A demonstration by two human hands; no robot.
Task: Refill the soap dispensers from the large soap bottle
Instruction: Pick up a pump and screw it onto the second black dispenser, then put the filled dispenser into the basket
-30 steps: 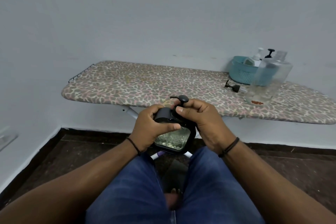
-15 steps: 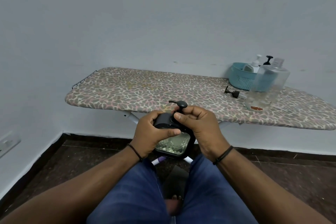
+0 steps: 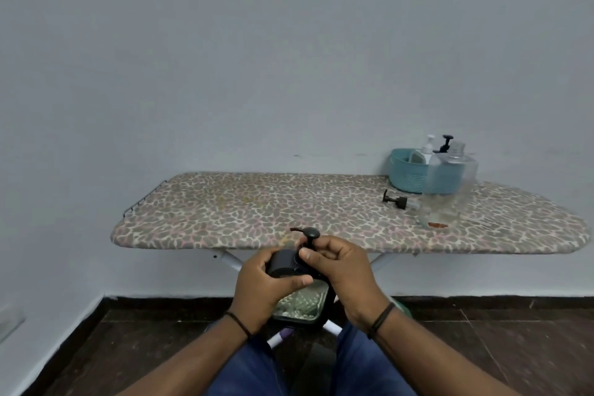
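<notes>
Head view, looking forward and down over my lap: I hold a soap dispenser (image 3: 297, 291) in front of me, below the near edge of the ironing-board surface (image 3: 257, 209). My left hand (image 3: 263, 286) is wrapped round the dark collar and upper body, thumb lying across the front face, which I judge is to keep the body from turning. My right hand (image 3: 340, 270) is curled about the stem of the pump head (image 3: 308, 233), fingertips pinching just under the cap, with the nozzle pointing left. That pairing suggests I am twisting the pump, whether off or on I cannot tell. The dispenser is tilted with its top away from me, and pale bead-like contents show through its clear lower panel. Both wrists are bent inward and the forearms converge from either side of my knees, so the work is braced close to the body. The large soap bottle (image 3: 448, 190) stands upright toward the right end of the surface, clear-walled and apparently nearly empty; whether it is capped is uncertain. A loose black pump (image 3: 394, 200) lies on its side just to its left, apart from it. Behind the bottle sits a teal basket (image 3: 406, 175) holding a white pump bottle (image 3: 426, 151) and a black-topped dispenser (image 3: 445, 143), presumably others in the batch. Pouring has not yet begun for the one I hold.
</notes>
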